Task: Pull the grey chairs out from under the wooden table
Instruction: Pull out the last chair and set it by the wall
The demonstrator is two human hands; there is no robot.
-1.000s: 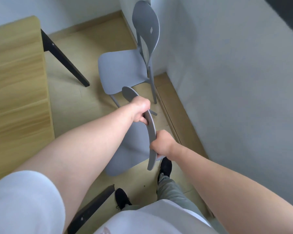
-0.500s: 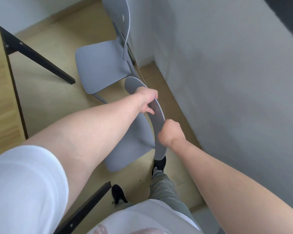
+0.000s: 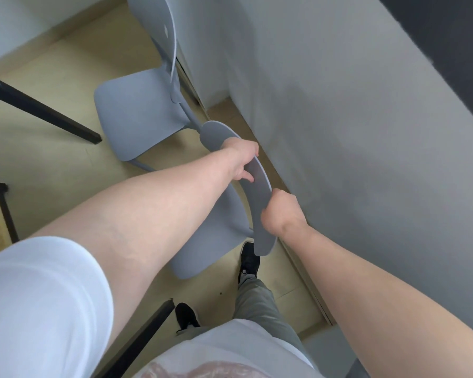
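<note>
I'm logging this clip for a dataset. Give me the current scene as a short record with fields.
near chair: grey near chair, backrest top edge gripped by both hands
left hand: left hand closed on the backrest, farther end
right hand: right hand closed on the backrest, nearer end
far chair: grey far chair, untouched, close to the wall
table: only black table legs show

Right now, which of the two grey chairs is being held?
The nearer chair: left hand and right hand grip its backrest. The farther chair stands untouched beside the wall.
</note>
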